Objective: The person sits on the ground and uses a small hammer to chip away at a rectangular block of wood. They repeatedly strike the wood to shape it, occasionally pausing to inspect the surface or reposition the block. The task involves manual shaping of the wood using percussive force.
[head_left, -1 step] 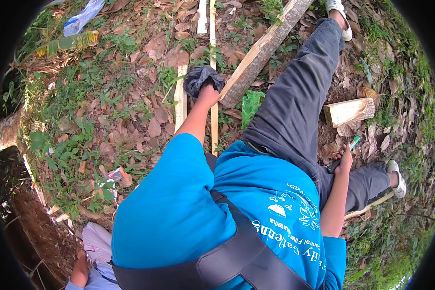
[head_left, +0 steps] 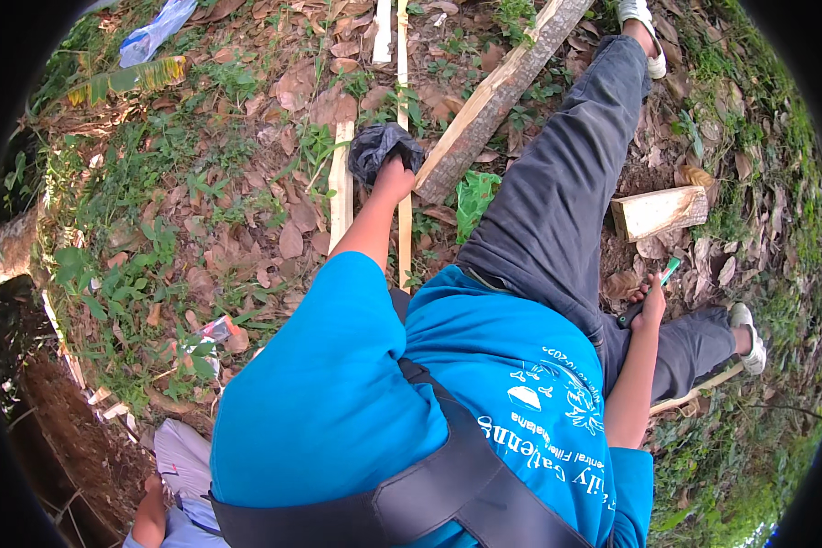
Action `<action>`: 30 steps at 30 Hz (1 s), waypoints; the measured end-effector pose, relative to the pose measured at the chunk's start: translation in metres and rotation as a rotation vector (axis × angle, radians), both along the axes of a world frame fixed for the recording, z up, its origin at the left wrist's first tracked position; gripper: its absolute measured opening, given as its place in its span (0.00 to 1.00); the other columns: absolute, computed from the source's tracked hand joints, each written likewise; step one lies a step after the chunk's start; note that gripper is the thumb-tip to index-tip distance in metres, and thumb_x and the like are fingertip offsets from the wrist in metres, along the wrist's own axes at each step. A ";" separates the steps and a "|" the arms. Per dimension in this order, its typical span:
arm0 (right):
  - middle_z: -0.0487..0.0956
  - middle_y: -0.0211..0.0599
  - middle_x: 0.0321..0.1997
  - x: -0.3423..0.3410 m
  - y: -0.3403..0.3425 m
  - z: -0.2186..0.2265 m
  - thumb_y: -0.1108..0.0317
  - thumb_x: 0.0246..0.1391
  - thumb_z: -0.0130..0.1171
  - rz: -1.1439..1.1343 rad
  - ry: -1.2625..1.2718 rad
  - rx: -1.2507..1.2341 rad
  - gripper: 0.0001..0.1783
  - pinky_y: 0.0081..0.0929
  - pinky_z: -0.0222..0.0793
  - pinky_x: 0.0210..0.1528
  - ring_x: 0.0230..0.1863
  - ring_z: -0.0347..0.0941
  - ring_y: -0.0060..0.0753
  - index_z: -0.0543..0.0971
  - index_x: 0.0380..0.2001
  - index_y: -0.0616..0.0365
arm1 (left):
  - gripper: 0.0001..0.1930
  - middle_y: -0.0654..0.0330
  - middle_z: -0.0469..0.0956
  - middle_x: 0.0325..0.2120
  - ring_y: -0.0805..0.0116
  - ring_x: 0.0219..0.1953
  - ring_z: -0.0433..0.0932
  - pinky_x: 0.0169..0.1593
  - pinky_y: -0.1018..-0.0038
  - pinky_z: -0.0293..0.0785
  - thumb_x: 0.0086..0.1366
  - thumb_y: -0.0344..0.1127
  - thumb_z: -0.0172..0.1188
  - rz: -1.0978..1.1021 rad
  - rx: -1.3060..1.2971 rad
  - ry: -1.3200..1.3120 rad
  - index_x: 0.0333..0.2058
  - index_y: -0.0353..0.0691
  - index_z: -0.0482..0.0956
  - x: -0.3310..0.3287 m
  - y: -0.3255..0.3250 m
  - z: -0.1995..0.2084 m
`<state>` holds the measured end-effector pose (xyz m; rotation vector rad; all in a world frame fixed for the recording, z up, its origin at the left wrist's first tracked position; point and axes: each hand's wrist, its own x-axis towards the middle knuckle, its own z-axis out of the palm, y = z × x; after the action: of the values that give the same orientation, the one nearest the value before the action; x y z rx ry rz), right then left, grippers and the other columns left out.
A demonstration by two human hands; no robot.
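Note:
My left hand (head_left: 395, 175) reaches forward into the folds of a crumpled black plastic bag (head_left: 374, 151), which hides its fingers. The bag sits over a thin wooden strip (head_left: 405, 239), beside a split piece of pale wood (head_left: 341, 187) and the near end of a log (head_left: 493, 105). My right hand (head_left: 651, 303), by my bent leg, is closed round a slim tool. The tool's green end (head_left: 671, 268) sticks out past the fingers, and a dark part (head_left: 628, 316) shows below them; its kind is unclear.
A green plastic bag (head_left: 474, 203) lies by my thigh. A cut wood block (head_left: 662, 212) lies to the right. Further off are a blue plastic bag (head_left: 158, 33) and a shiny wrapper (head_left: 212, 338). Another person's arm (head_left: 150, 516) shows at the lower left, near a dug earth bank (head_left: 73, 420).

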<state>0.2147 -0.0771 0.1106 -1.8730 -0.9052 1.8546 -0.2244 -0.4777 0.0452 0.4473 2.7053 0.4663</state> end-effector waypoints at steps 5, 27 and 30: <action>0.64 0.22 0.23 0.006 0.000 -0.003 0.46 0.65 0.57 0.000 -0.006 -0.006 0.22 0.20 0.58 0.22 0.19 0.58 0.17 0.73 0.46 0.55 | 0.26 0.41 0.73 0.57 0.42 0.60 0.70 0.63 0.55 0.65 0.64 0.42 0.49 0.313 0.014 -0.130 0.59 0.39 0.70 -0.020 0.006 0.006; 0.66 0.23 0.22 -0.005 -0.004 -0.013 0.47 0.62 0.59 0.048 -0.030 0.006 0.19 0.25 0.65 0.21 0.19 0.63 0.19 0.75 0.36 0.51 | 0.23 0.50 0.78 0.53 0.51 0.54 0.76 0.58 0.62 0.72 0.68 0.50 0.52 -0.328 -0.360 0.066 0.52 0.40 0.78 -0.098 -0.071 -0.053; 0.68 0.23 0.23 -0.005 -0.007 -0.008 0.48 0.62 0.59 0.031 -0.048 0.033 0.18 0.24 0.65 0.22 0.19 0.64 0.19 0.74 0.34 0.52 | 0.22 0.43 0.79 0.50 0.44 0.54 0.76 0.58 0.60 0.71 0.62 0.44 0.56 -0.147 -0.298 0.060 0.50 0.38 0.80 -0.078 -0.050 -0.016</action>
<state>0.2100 -0.0840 0.1022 -1.9010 -0.9800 1.8085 -0.3022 -0.5275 0.0294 0.5759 2.7123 0.0085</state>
